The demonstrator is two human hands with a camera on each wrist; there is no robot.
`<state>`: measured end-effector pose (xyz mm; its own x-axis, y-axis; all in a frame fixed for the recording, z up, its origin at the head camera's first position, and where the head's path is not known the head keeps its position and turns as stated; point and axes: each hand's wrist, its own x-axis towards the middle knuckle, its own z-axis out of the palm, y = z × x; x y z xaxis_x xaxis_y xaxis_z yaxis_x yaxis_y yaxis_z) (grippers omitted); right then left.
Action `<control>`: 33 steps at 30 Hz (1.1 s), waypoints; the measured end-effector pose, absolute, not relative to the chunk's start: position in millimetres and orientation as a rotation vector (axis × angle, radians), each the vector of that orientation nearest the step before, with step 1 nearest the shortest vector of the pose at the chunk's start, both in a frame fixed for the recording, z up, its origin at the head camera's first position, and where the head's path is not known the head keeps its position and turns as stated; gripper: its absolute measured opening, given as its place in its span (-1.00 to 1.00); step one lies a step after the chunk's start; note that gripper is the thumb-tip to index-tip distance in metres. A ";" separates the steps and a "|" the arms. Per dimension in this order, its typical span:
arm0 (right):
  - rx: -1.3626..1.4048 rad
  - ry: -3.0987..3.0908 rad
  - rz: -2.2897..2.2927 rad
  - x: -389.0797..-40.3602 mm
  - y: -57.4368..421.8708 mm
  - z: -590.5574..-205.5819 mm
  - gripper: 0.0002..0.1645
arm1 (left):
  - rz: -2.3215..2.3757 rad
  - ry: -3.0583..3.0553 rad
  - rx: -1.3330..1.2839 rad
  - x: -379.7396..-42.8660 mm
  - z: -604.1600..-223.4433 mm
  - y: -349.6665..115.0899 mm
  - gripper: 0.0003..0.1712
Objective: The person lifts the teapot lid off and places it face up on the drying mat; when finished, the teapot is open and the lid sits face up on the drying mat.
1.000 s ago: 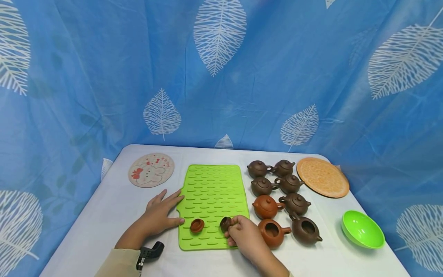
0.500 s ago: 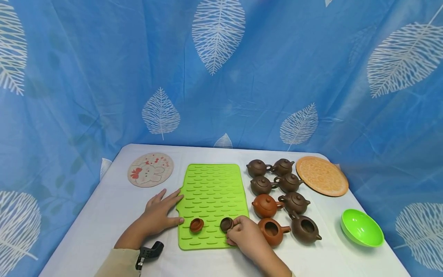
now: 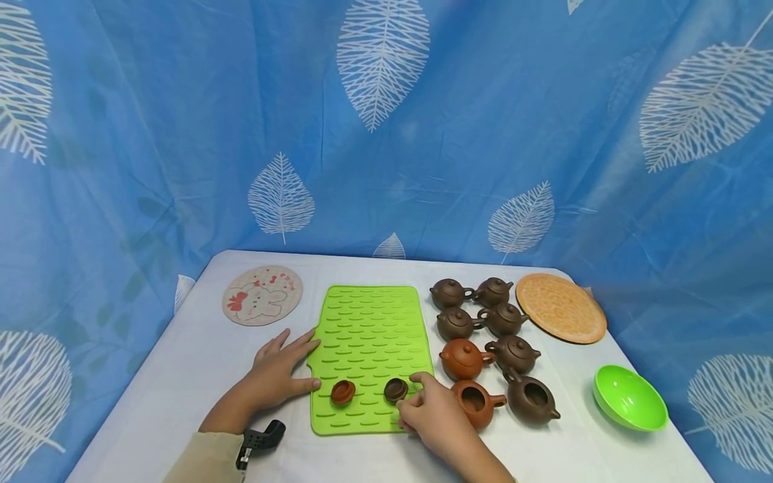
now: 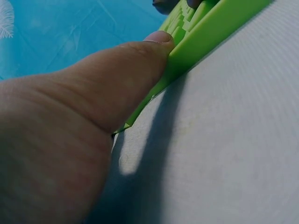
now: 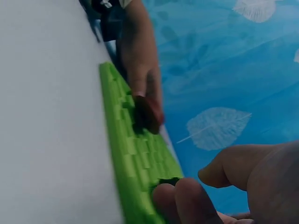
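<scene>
Red pot (image 3: 483, 417): open-topped, inside too dark to tell.
Dark pot (image 3: 533, 414): likewise.
Dark lid (image 3: 395, 390): on mat (image 3: 374, 335), hollow showing, right of red lid (image 3: 343, 392).
Right hand (image 3: 436, 410): grip parted, just beside dark lid.
Left hand (image 3: 274, 376): grip spread wide, thumb on mat's edge.

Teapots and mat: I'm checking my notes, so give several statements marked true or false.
1. The left hand touches the ridged green mat. True.
2. The green bowl stands left of that mat. False: it stands to the right.
3. A reddish lid and a dark brown lid lie on that mat. True.
4. Every teapot has its lid on. False: one reddish teapot and one dark brown teapot stand open.
5. The right hand is nearest the reddish lid. False: it is nearest the dark brown lid.
</scene>
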<state>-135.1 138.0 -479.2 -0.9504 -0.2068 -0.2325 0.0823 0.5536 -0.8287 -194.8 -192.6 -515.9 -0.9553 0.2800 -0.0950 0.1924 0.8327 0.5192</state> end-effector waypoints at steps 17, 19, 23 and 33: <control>-0.073 2.932 -1.270 -171.5 197.5 -436.5 -0.72 | 0.779 2.837 0.357 -195.3 -515.2 -191.7 0.07; -0.032 2.941 -1.256 -176.1 207.5 -436.2 -0.68 | 0.779 2.837 0.355 -195.3 -515.1 -191.6 0.07; 0.049 2.966 -1.256 -183.2 225.1 -440.5 -0.63 | 0.776 2.837 0.362 -196.2 -514.7 -192.0 0.07; 0.050 3.011 -1.109 -189.7 246.2 -457.3 -0.71 | 0.754 2.853 0.369 -195.5 -516.8 -192.9 0.08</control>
